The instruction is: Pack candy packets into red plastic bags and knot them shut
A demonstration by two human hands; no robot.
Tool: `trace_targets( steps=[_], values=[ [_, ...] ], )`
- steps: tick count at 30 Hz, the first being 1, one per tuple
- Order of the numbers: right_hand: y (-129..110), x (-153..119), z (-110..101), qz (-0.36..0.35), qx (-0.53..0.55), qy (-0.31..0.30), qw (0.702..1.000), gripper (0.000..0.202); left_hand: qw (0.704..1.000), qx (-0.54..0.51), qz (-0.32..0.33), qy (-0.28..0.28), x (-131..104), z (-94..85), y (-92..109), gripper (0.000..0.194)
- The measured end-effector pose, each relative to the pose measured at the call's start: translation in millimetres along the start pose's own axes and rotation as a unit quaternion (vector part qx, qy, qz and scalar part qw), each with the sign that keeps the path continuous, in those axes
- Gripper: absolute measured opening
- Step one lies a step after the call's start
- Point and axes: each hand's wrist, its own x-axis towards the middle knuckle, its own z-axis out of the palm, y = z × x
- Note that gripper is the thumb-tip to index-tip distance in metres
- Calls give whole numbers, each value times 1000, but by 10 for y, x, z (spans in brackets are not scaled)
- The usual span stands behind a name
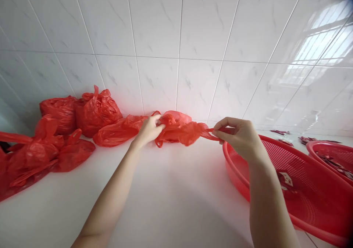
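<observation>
A crumpled red plastic bag (189, 132) is stretched sideways between my two hands, just above the white surface near the tiled wall. My right hand (238, 134) pinches its narrow end, which looks like the handles, between thumb and fingertips. At the bag's other end, the fingers of my left hand (151, 130) are closed on the plastic; the fingertips are partly hidden in its folds. Behind it, close to the wall, lies more red plastic (180, 116). Another flat red bag (116, 132) rests just left of my left hand.
Several filled red bags (96, 112) stand or lie along the left side. On the right sits a large red perforated basket (237, 174) with a dark red packet (286, 180) in it. A second red basket (331, 147) holds small dark packets. More small packets (285, 141) lie behind the baskets.
</observation>
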Motion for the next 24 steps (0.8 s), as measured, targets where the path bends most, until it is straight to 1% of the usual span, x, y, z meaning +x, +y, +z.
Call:
trace_targets(
  steps=[2,4,5,7,9,11,13,15,17,18,20,21,23,24],
  values=[
    [26,-12,-89,3,-28,38,999,3,998,-36,-23,39,52,-64,-44,26],
    [63,-21,-171,7,-52,58,997,3,992,-87,-47,73,86,-110,-39,22],
    [83,-24,-204,8,-68,58,996,3,987,-118,-59,88,96,-126,-22,20],
    [117,-30,-243,18,-114,38,993,4,976,-173,-82,104,105,-145,29,17],
    [126,-35,-225,29,-156,12,987,7,968,-211,-102,92,97,-138,86,16],
    [105,-36,-142,24,-167,0,986,17,963,-237,-113,65,75,-100,137,17],
    [64,-35,-13,-3,-159,-4,987,27,960,-251,-118,33,43,-34,181,19],
    [22,-30,121,-40,-164,-17,986,29,959,-255,-121,8,4,39,225,19],
    [-3,-25,216,-66,-185,-30,980,33,959,-253,-129,-8,-36,98,278,19],
    [-10,-23,241,-69,-195,-27,978,36,958,-253,-133,-14,-56,116,306,20],
    [-17,-23,246,-61,-193,3,979,39,956,-258,-133,-28,-91,131,356,21],
    [-23,-27,232,-59,-177,29,982,38,955,-264,-132,-37,-106,131,375,21],
    [-47,-45,198,-72,-126,86,986,35,950,-277,-134,-49,-124,132,395,22],
    [-64,-59,186,-84,-96,105,986,36,948,-282,-138,-51,-128,136,396,22]
  ],
)
